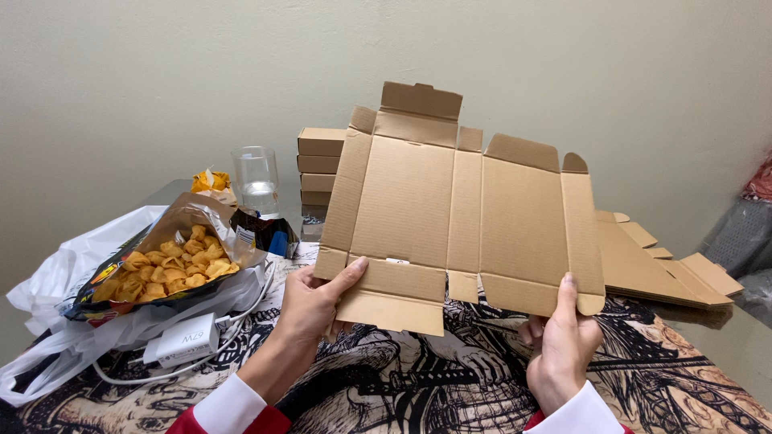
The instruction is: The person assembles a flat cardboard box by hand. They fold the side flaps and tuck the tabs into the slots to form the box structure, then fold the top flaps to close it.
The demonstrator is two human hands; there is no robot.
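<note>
Hands, left (310, 301) and right (561, 341), each grip one flat cardboard blank (458, 213); four folded boxes (319, 165) stacked behind

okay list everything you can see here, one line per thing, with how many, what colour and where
flat box blank: one, brown cardboard, unfolded, held upright over the table centre
folded boxes: a stack, count unclear, brown, behind the blank
flat blanks: a pile, brown, lying at right
snack bag: one, torn open, orange-yellow chips inside, at left
plastic bags: white, under the snack bag
glass: one, clear, behind the snack bag
charger: one, white, with cable, front left
tablecloth: one, black-and-cream print, covering the table
left hand: grips the blank's lower left flap
right hand: grips the blank's lower right edge
</note>
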